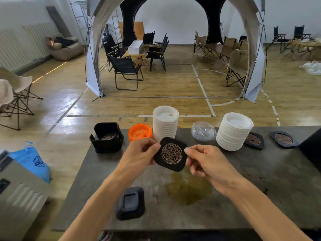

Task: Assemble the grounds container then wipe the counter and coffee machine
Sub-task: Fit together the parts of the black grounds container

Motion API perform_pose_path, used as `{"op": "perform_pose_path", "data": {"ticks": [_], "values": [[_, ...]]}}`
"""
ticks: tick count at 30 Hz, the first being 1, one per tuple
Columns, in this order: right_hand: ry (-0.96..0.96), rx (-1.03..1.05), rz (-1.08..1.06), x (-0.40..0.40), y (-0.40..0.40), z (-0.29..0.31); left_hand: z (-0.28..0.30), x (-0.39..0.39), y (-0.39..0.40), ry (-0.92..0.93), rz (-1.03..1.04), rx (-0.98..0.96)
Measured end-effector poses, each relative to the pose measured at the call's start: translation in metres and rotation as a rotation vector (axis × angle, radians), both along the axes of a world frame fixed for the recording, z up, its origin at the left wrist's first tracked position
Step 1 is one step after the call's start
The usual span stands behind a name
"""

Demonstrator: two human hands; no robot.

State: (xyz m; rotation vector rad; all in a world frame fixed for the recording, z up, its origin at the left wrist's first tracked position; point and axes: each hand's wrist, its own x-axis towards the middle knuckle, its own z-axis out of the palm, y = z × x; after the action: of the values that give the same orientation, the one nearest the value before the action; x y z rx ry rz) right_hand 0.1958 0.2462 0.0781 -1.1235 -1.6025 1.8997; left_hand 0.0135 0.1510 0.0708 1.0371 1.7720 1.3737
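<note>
I hold a black rounded-square coaster [171, 154] with a bronze patterned disc in its middle, above the grey counter [260, 197]. My left hand [139, 154] pinches its left edge and my right hand [206, 164] pinches its right edge. A black open holder [106, 137] stands at the counter's far left corner with another patterned coaster inside. Two more such coasters [254, 140] [283, 139] lie flat at the far right. A black lid-like piece [130, 203] rests near the front edge. A brownish liquid stain [188, 188] spreads on the counter below my hands.
An orange lid stack [139, 134], two white lid stacks [165, 125] [234, 131] and clear dome lids [203, 130] line the far edge. A dark object [311, 146] sits at the right edge. A blue bag [33, 161] and grey box [19, 197] stand left.
</note>
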Motion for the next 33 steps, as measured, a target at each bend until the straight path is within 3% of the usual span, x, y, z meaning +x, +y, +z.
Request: {"op": "perform_pose_path", "data": {"ticks": [6, 10, 15, 22, 33], "values": [[0.076, -0.042, 0.053, -0.095, -0.038, 0.008, 0.007, -0.069, -0.041, 0.061, 0.343, 0.043], [0.015, 0.008, 0.049, -0.179, -0.036, 0.013, 0.020, -0.135, -0.047, 0.249, 0.495, -0.034], [-0.229, 0.189, 0.097, -0.250, -0.023, 0.006, 0.015, -0.197, -0.032, 0.427, 0.493, -0.245], [-0.497, 0.462, 0.069, -0.285, 0.000, -0.030, -0.009, -0.211, -0.016, 0.467, 0.476, -0.416], [-0.607, 0.398, 0.066, -0.289, -0.008, -0.026, -0.013, -0.225, -0.010, 0.576, 0.382, -0.541]]}}
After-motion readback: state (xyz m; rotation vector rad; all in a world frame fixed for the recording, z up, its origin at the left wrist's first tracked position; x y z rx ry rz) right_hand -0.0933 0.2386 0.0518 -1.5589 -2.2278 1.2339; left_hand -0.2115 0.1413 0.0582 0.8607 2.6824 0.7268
